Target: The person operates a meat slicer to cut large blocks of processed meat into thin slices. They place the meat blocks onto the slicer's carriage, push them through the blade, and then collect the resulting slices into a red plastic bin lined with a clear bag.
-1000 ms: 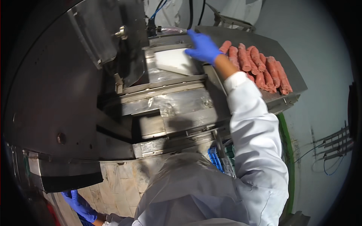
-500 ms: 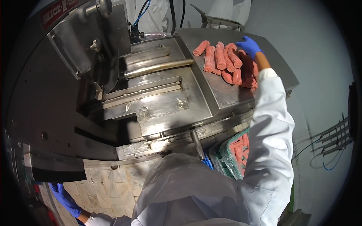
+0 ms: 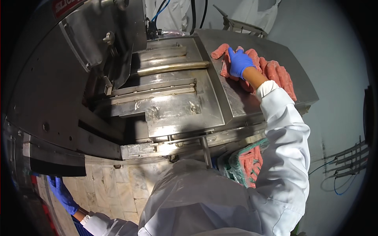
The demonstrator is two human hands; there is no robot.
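Observation:
A row of pink meat logs [image 3: 271, 72] lies on the steel side shelf [image 3: 240, 104] of a large steel machine. My right hand [image 3: 240, 63], in a blue glove, lies over the left end of that row with its fingers curled around one log. My left hand [image 3: 63, 194], also gloved in blue, hangs low at the lower left, beside the machine's dark side panel [image 3: 55, 165]. It is dim there, so I cannot make out its fingers. White coat sleeves cover both my arms.
The machine's sunken steel bed [image 3: 173, 106] with a brass-coloured rod [image 3: 173, 67] fills the middle. Below the shelf a green mesh crate [image 3: 232, 167] holds more pink logs. Cables [image 3: 338, 173] run along the grey floor at right. Pale tiles [image 3: 118, 185] lie below the machine.
My right hand left a white block on the machine bed, reached the far end of the meat logs, then came to the row's left end. The white block is gone from view.

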